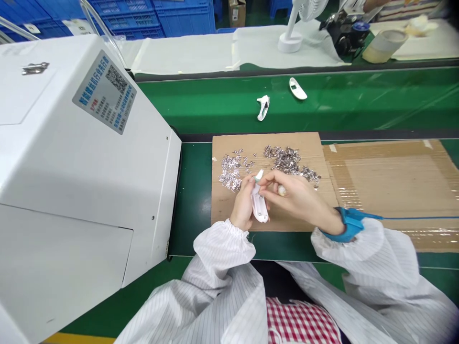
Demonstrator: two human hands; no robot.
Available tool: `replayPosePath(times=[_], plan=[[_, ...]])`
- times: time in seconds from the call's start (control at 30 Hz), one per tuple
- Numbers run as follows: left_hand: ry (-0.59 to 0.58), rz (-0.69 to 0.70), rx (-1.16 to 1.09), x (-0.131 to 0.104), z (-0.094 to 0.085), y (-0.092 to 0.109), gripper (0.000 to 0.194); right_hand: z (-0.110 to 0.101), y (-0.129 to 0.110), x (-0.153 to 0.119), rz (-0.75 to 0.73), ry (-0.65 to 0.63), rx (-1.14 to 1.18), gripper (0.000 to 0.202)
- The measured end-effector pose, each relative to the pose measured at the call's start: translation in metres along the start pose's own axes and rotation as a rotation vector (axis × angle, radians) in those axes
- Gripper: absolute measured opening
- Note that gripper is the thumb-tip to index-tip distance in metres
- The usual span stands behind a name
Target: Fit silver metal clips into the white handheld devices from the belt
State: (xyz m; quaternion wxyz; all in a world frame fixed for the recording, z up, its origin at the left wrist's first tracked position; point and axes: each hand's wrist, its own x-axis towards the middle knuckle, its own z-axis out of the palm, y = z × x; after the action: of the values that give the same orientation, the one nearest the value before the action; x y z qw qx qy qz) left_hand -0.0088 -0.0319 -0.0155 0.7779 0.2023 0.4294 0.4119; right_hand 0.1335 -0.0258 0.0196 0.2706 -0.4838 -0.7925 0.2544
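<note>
My left hand (244, 203) is closed around a white plastic housing (259, 206), a hollow handheld shell tilted with its open inside facing up. Thumb and finger of my right hand (292, 191) are pinched together at the housing's upper part; whatever they hold is too small to make out. A small whitish covering shows on one right fingertip. Just beyond my hands, on a cardboard sheet (222, 210), lie a pile of flat silvery metal pieces (230, 172) and a darker pile of small metal parts (287, 160).
A large white machine (89, 181) stands close on my left. Two white plastic shell parts, one narrow (263, 107) and one oval (297, 89), lie on the green belt (215, 105). Taped cardboard (394, 181) covers the right side. A blue wrist strap (346, 224) trails a cord rightward.
</note>
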Motion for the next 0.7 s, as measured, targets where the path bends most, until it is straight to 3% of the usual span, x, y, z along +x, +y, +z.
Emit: replayPosePath(times=[0.43,0.6,0.7], plan=[[0.027,-0.036,0.030,-0.0047,0.0068,0.0012,0.029,-0.0042,-0.0084,-0.0023,-0.008,-0.017,-0.210,0.009],[0.022,-0.047,0.010,-0.0058,0.0081,0.0009,0.028,0.0013,-0.0079,-0.0032,-0.061,-0.011,-0.300,0.006],[0.016,-0.090,-0.057,-0.0039,0.0079,-0.0007,0.031,0.0029,-0.0060,-0.0064,-0.136,-0.021,-0.315,0.013]])
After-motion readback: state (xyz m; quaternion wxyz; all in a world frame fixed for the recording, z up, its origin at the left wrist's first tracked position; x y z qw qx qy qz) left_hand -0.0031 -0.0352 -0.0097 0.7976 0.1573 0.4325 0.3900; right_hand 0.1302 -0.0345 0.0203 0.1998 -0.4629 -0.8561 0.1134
